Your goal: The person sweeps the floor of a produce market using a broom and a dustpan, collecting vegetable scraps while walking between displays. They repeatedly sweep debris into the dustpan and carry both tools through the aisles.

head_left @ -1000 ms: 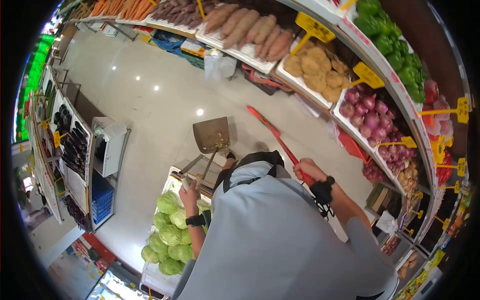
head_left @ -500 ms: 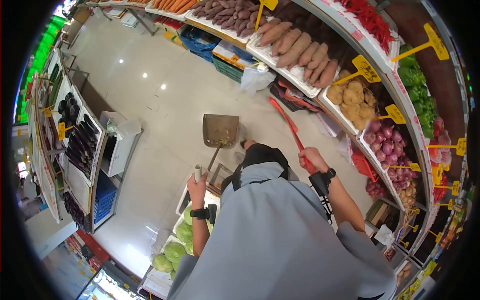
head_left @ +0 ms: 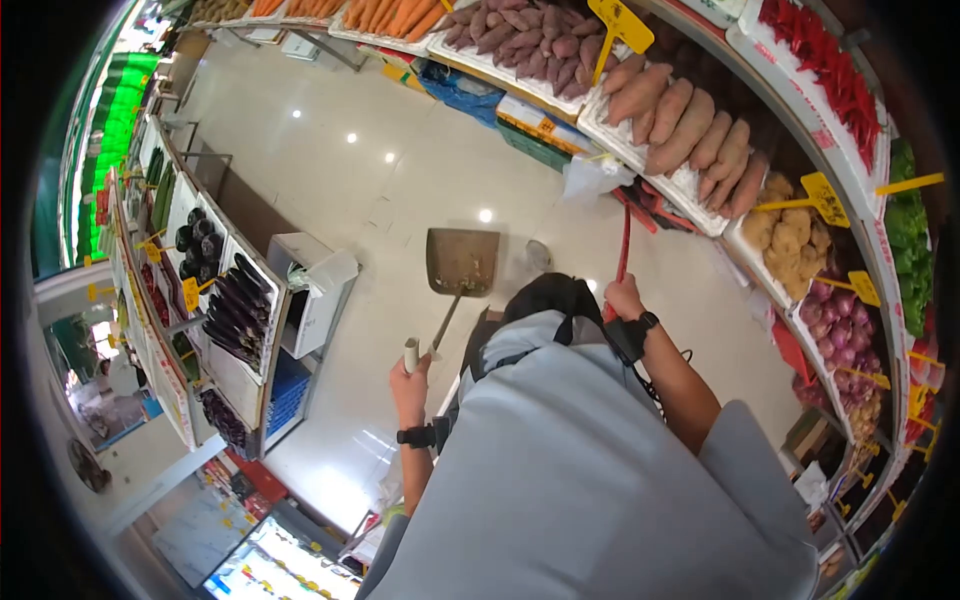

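Observation:
My left hand (head_left: 409,385) is wrapped round the pale handle of a long-handled dustpan (head_left: 462,262), whose wide pan lies on the floor in front of me. Small bits of debris sit in the pan. At the right, my right hand (head_left: 623,297) grips a long red stick (head_left: 626,245) that slants up toward the shelf; its far end is partly hidden near the dark and red items under the shelf. A clear plastic-like item (head_left: 537,257) lies on the floor just right of the pan.
A vegetable stand with sweet potatoes (head_left: 687,125), potatoes (head_left: 785,243) and onions (head_left: 843,325) curves along the right. Eggplants (head_left: 240,310) fill a stand at the left, beside a white box (head_left: 322,290). A plastic bag (head_left: 594,178) hangs below the shelf.
The view has turned, and the stands appear shifted rightward. The red stick now points more upright. Both hands keep their holds, and the cabbages at lower left have mostly left view.

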Demonstrator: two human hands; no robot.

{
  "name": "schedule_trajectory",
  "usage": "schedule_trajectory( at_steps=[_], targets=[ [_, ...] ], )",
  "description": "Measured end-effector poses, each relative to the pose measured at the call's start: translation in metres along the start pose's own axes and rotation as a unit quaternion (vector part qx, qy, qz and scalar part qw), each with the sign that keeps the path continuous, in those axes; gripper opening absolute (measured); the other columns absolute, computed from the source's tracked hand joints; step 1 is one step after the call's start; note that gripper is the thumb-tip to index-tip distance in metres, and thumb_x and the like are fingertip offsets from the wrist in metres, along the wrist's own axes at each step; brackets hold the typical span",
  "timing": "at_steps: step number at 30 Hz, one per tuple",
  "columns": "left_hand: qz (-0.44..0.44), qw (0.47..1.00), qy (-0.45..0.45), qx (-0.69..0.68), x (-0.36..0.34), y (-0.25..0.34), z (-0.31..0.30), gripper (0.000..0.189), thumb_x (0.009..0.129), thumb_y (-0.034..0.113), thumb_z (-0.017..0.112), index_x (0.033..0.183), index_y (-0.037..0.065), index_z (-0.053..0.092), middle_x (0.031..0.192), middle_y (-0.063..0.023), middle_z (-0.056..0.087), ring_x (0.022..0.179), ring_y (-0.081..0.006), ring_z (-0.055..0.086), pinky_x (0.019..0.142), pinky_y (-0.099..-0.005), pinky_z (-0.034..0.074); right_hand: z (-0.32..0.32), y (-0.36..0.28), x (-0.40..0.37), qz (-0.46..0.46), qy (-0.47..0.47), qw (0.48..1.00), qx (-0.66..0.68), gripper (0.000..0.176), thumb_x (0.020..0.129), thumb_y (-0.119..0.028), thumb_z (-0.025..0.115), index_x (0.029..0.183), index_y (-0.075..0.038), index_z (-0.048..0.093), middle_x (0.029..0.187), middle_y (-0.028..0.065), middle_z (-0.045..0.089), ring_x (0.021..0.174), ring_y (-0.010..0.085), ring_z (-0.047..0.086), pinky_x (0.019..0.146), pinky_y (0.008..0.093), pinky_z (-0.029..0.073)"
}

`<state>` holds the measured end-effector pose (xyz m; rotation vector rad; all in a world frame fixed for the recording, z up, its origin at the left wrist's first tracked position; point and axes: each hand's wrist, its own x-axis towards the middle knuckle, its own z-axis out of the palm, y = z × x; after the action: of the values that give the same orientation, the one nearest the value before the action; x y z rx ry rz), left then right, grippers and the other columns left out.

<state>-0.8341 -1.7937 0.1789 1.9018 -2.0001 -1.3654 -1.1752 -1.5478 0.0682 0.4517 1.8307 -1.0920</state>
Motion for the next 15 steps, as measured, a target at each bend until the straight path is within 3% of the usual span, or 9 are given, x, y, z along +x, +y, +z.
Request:
schedule_trajectory(
  at_steps=[1,2,3,5,15],
  targets=[
    [0.010,1.000,-0.006,0.000,0.006,-0.007,-0.004,0.018,0.089,0.019,0.070,0.080,0.005,0.061,0.062,0.0020,0.052,0.052,-0.0073,0.047,0.044,-0.0254,0.037,0.010,0.012,0.011,0.032,0.021,0.994,-0.104,0.057,0.081,-0.013,0.053,0.130,0.007,0.032,0.090,0.0264,0.064,0.061,0.0327,0.068,0.049,0.0426,0.053],
    [0.028,1.000,-0.010,-0.006,0.019,0.001,-0.003,0.018,0.089,0.019,0.070,0.080,0.005,0.061,0.063,0.0018,0.053,0.052,-0.0074,0.048,0.044,-0.0254,0.037,0.017,0.005,-0.005,0.008,0.037,0.985,-0.170,0.070,0.081,-0.015,0.054,0.140,0.008,0.024,0.099,0.0322,0.064,0.079,0.0391,0.070,0.067,0.0458,0.057],
    [0.014,1.000,-0.008,-0.013,0.030,0.011,-0.002,0.018,0.089,0.019,0.070,0.080,0.005,0.061,0.062,0.0016,0.053,0.051,-0.0077,0.048,0.043,-0.0255,0.036,0.021,0.025,0.008,0.014,0.046,0.975,-0.219,0.070,0.081,-0.015,0.053,0.141,0.007,0.024,0.098,0.0304,0.064,0.079,0.0384,0.070,0.067,0.0447,0.057],
    [-0.024,1.000,-0.004,-0.016,0.033,0.036,-0.011,0.018,0.090,0.018,0.069,0.080,0.006,0.061,0.062,0.0013,0.053,0.050,-0.0082,0.048,0.043,-0.0258,0.036,0.029,0.021,-0.004,0.023,0.041,0.951,-0.305,0.075,0.081,-0.015,0.053,0.144,0.007,0.020,0.101,0.0291,0.065,0.095,0.0418,0.067,0.081,0.0449,0.055],
    [0.004,0.995,-0.096,-0.006,0.139,0.054,-0.057,0.020,0.089,0.019,0.068,0.080,0.003,0.064,0.060,0.0019,0.051,0.051,-0.0079,0.046,0.046,-0.0274,0.037,0.066,-0.010,-0.058,0.090,0.012,0.947,-0.309,0.068,0.082,-0.015,0.054,0.139,0.009,0.027,0.107,0.0320,0.064,0.099,0.0413,0.067,0.084,0.0448,0.054]
  ],
)
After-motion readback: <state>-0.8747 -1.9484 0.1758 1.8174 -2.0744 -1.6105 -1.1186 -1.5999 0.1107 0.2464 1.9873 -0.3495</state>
